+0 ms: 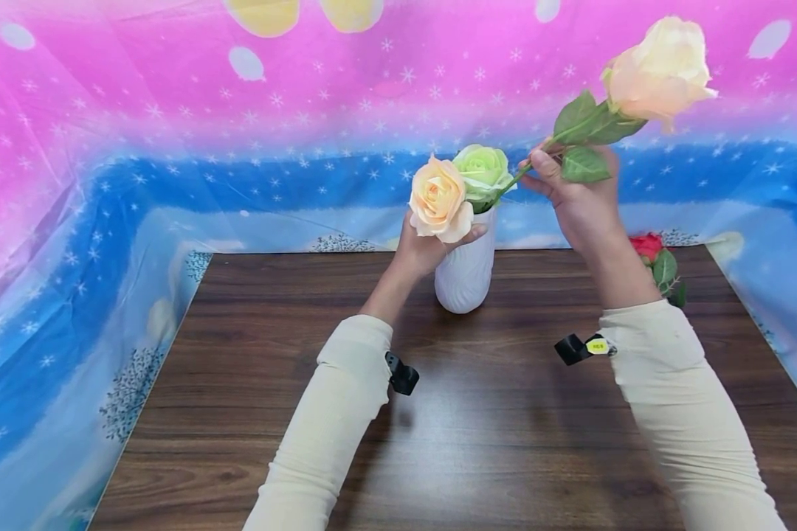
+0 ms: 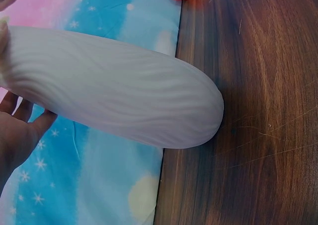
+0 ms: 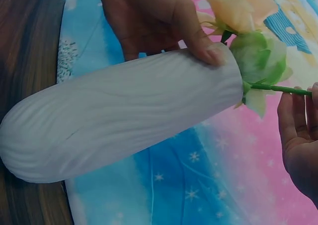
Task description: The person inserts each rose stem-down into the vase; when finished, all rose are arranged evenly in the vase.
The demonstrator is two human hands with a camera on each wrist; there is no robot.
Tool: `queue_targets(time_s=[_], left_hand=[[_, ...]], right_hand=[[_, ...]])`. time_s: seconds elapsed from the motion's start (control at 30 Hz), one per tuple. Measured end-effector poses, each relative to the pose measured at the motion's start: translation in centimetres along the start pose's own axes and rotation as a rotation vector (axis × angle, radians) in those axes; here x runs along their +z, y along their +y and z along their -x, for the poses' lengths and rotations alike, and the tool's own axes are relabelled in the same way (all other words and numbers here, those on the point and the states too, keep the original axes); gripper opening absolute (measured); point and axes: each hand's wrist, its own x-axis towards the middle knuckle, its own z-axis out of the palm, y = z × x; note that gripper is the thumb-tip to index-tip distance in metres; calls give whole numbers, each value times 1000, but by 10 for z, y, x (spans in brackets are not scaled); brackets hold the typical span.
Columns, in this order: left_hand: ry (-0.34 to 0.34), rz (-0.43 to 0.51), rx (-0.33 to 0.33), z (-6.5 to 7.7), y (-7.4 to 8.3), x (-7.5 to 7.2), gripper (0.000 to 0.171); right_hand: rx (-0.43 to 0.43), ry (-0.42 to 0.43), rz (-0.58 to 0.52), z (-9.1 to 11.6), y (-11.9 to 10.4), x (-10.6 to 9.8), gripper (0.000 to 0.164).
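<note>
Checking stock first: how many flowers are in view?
4: round peach flower and round green flower in the white ribbed vase; large cream-peach flower in the right hand; red flower partly behind the right forearm. Others may be hidden.

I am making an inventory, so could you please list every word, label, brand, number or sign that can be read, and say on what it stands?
No text can be read with certainty.
Yellow label on the black wrist device at the right sleeve: dark characters, too small and blurred to read.
White vase, roses: no text visible.
</note>
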Motion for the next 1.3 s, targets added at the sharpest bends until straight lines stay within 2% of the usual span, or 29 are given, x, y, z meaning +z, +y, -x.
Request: queue_targets(time_s=[0.23, 0.4, 0.6, 0.73, 0.93, 1.07, 1.23, 1.3], left_hand=[[-7, 24, 11, -3, 2, 0, 72], [-10, 37, 6, -3, 4, 0, 70], [-19, 67, 27, -5, 4, -1, 69], [-21, 67, 62, -5, 3, -1, 68], [-5, 63, 78, -3, 1, -2, 68], [-1, 62, 88, -2, 0, -3, 67], [-11, 20, 72, -1, 1, -2, 66], [-16, 31, 51, 0, 1, -1, 66]], right_hand=[[48, -40, 53, 1, 2, 2, 10], [38, -38, 63, 2, 1, 2, 12], [-26, -6, -148, 0, -9, 4, 30], [-46, 16, -315, 0, -17, 5, 22], [-65, 55, -396, -1, -18, 7, 12], [-97, 116, -386, -4, -16, 6, 13], [-131, 192, -256, -6, -16, 3, 20], [-116, 211, -224, -6, -15, 2, 22]])
